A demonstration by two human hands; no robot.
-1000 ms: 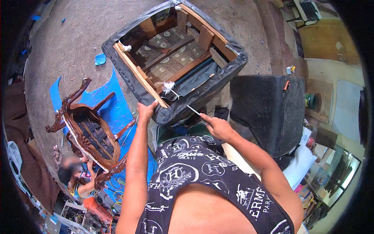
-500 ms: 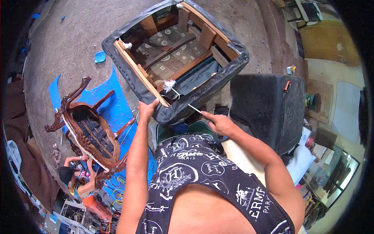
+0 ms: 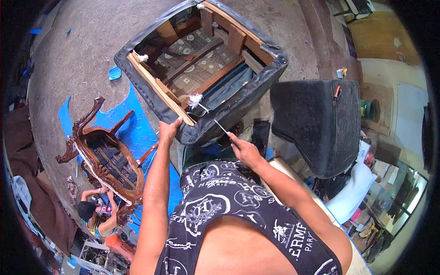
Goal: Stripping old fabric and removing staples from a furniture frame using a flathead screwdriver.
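Observation:
An upturned upholstered seat frame (image 3: 215, 120) with black leather-like covering and bare wooden rails is tilted in front of me. My left hand (image 3: 168, 130) grips its near-left corner, thumb on the wooden rail and fingers over the dark cover. In my right hand (image 3: 245, 150) is a slim tool with a thin metal shaft (image 3: 222, 127); its handle is hidden in my closed fingers. The tool's tip meets or nearly meets the near side of the black cover. White stuffing tied with cord (image 3: 195, 100) sits inside the near rail.
At right stands a large black upholstered piece (image 3: 316, 126) with an orange-handled tool (image 3: 338, 92) on it. A carved wooden chair frame (image 3: 107, 153) lies at left on blue sheeting (image 3: 133, 103), where another person (image 3: 94, 211) works on it. A blue container (image 3: 114, 73) lies on the floor.
My right hand and the tool have shifted left and slightly down along the cover's near side. The seat frame appears a little further left; my left hand keeps its grip.

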